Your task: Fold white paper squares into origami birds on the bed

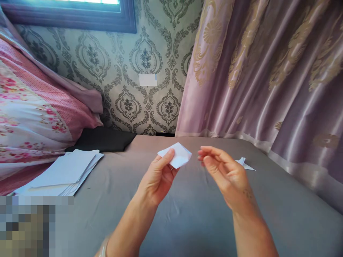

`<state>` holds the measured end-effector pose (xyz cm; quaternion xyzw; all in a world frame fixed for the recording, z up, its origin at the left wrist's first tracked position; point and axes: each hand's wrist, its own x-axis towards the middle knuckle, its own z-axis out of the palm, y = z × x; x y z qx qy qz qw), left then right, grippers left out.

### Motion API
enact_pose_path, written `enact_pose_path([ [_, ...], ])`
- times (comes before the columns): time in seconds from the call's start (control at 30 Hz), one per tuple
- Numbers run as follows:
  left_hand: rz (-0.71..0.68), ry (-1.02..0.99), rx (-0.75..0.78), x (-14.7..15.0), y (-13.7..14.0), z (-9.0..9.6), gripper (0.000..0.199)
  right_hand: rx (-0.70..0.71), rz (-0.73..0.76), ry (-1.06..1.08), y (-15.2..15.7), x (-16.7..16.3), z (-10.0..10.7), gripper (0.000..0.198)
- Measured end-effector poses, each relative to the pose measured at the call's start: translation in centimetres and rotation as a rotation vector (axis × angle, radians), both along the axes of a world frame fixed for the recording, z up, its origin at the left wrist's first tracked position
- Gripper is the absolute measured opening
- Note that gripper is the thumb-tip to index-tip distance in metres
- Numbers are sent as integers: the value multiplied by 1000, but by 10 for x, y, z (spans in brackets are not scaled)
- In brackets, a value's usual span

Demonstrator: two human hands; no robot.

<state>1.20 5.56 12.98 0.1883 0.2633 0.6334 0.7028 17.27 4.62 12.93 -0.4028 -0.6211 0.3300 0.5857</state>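
A small folded piece of white paper is pinched in my left hand, the thumb on its upper face and the fingers beneath. To the right of the paper and apart from it, my right hand hovers with its fingers bent and the thumb separate, nothing between them. Beyond my right wrist lies another folded white paper piece with pointed ends, partly hidden by that hand.
A stack of white paper sheets lies on the grey-covered surface at the left. Behind it sits a flat black object. Curtains hang along the right, and floral fabric drapes at the left. A patterned wall stands behind.
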Motion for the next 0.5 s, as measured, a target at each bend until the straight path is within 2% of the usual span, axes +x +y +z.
enact_pose_path([
  [0.07, -14, -85, -42, 1, 1, 1, 5, -51, 135, -38, -2, -6, 0, 30],
  [0.1, -37, -100, -48, 2, 1, 1, 6, -58, 147, -49, -3, -10, 0, 31],
  [0.27, -145, -107, -1, 6, -1, -5, 15, -32, 100, -17, -2, -21, -1, 16],
  [0.5, -307, 146, 177, 6, -2, -11, 34, -53, -3, 55, 0, -5, 2, 24],
])
